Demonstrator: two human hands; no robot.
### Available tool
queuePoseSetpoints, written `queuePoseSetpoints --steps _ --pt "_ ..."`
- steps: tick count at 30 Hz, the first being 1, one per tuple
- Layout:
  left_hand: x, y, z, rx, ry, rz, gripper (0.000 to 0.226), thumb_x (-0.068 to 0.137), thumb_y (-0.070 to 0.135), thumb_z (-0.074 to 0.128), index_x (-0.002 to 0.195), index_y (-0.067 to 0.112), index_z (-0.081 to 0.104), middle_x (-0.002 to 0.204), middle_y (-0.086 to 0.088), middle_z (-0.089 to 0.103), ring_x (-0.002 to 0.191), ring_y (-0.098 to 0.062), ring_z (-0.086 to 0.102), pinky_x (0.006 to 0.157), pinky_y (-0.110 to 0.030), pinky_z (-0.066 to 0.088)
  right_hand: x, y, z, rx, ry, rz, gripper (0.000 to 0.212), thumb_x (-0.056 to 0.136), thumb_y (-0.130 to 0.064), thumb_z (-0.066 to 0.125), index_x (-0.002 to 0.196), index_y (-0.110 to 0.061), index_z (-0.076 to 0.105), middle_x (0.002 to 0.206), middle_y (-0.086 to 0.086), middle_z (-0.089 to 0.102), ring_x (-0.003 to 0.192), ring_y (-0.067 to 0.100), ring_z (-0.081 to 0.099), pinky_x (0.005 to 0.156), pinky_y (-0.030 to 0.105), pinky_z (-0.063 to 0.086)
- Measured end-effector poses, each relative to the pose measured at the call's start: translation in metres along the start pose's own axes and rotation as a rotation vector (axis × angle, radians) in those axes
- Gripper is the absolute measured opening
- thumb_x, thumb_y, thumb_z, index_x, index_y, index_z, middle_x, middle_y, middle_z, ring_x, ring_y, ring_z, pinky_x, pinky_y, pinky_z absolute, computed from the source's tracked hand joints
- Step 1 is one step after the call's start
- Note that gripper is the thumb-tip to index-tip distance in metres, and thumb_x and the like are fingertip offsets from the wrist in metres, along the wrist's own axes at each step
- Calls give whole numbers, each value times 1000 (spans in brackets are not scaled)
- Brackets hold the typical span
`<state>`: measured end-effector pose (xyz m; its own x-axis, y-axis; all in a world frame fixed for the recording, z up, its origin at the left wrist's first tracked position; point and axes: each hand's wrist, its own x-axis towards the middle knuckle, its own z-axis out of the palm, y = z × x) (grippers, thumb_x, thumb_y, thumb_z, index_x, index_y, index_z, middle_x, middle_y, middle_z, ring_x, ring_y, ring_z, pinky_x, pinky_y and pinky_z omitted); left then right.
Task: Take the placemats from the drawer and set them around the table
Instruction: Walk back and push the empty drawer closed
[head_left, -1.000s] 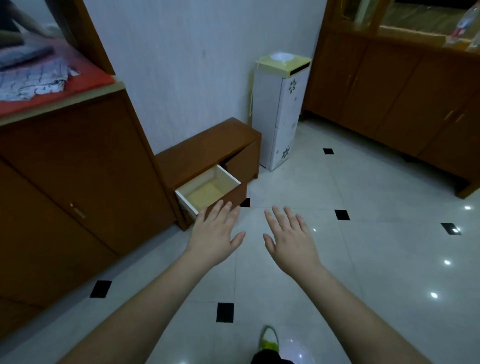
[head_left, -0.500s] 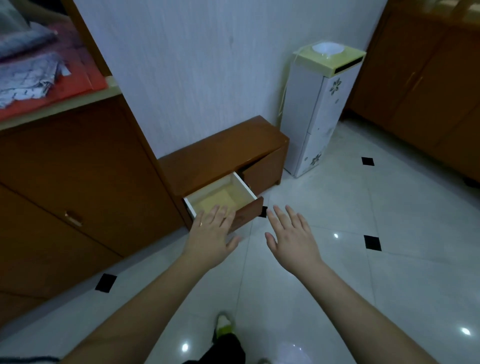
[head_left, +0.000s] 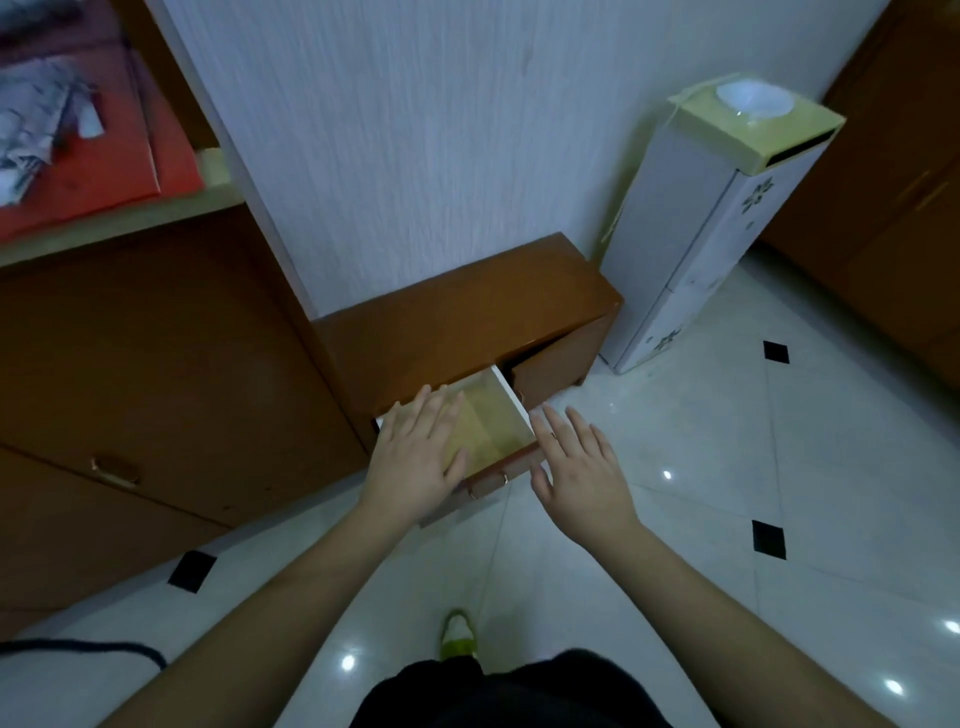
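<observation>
Hands: two, both bare, both stretched forward with fingers straight and spread, grasping nothing.
Left hand (head_left: 415, 457): flat above the near left part of the open drawer; whether it touches the drawer, I cannot tell.
Right hand (head_left: 582, 473): flat in the air just right of the drawer's front corner, over the floor.
Drawer (head_left: 511, 410): one, pulled out of the low cabinet, white sides, pale yellowish inside, brown front with a small metal handle.
Drawer contents: only the yellowish bottom shows; whether that is a placemat or the bare base, I cannot tell, and the left hand hides part of it.
Low cabinet (head_left: 467, 312): one, brown wood, against the white wall, with a second closed front to the right of the drawer.
Tall cabinet (head_left: 156, 374): one, brown, on the left, with one metal handle in view; a red sheet (head_left: 104, 176) and crumpled paper lie on its shelf.
Water dispenser (head_left: 696, 234): one, white with flower prints and a yellow top, just right of the low cabinet.
Floor (head_left: 779, 467): white tiles with small black squares; four squares in view.
Shoe (head_left: 457, 634): one, green and white.
Writing: none that can be read.
</observation>
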<state>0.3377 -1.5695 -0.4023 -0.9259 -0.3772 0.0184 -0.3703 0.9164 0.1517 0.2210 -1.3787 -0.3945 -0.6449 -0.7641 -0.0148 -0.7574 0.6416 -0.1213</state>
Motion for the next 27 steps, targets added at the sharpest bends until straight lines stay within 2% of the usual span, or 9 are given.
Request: queuePoseSetpoints --steps 5,10,13,16,19,23,25,27 --pt "35 -15 15 -28 -50 -53 67 94 52 26 154 21 30 157 -3 36 148 -22 27 117 -47 22 39 14 15 -8 -76 -25 61 91 -41 32 146 -16 42 150 6 44 138 30 40 111 47 34" --pt "47 -17 49 -77 -171 -172 71 93 54 20 156 22 25 159 -2 34 147 -20 27 115 -48 24 86 29 30 55 -139 -76 61 91 -39 31 146 -15 42 149 6 45 139 30 39 111 47 35" --pt "50 -12 62 -95 -201 -252 74 90 54 17 155 20 28 155 -5 39 145 -23 31 114 -48 26 107 32 42 104 -198 -158 58 90 -37 40 144 -15 43 146 6 48 135 30 44 109 46 37" --pt "57 -4 70 -123 -209 -382 72 90 53 23 153 18 32 151 -7 45 142 -25 37 110 -49 33 125 41 55 133 -257 -264 60 89 -39 37 144 -15 46 145 6 50 132 29 48 106 46 40" --pt "66 9 81 -163 -285 -525 69 96 52 26 156 20 19 159 -2 31 148 -20 24 115 -50 23 140 55 70 154 -318 -345 61 90 -40 34 145 -16 45 148 5 48 133 29 48 107 47 39" --pt "72 16 100 -183 -308 -622 84 84 59 6 156 18 21 161 -3 28 149 -19 21 116 -48 22 158 69 87 156 -383 -377 63 91 -42 28 147 -17 41 149 4 46 135 29 44 109 47 36" --pt "74 13 113 -223 -319 -672 89 80 61 2 156 17 21 161 -3 26 149 -19 20 116 -47 23 166 75 98 161 -408 -374 65 90 -43 25 148 -17 39 150 4 45 137 28 42 110 46 34" --pt "75 9 126 -276 -298 -731 89 81 62 4 155 18 23 160 -3 30 148 -20 25 115 -46 28 170 81 112 172 -428 -352 63 91 -42 29 146 -16 42 146 5 49 134 29 46 108 45 37"
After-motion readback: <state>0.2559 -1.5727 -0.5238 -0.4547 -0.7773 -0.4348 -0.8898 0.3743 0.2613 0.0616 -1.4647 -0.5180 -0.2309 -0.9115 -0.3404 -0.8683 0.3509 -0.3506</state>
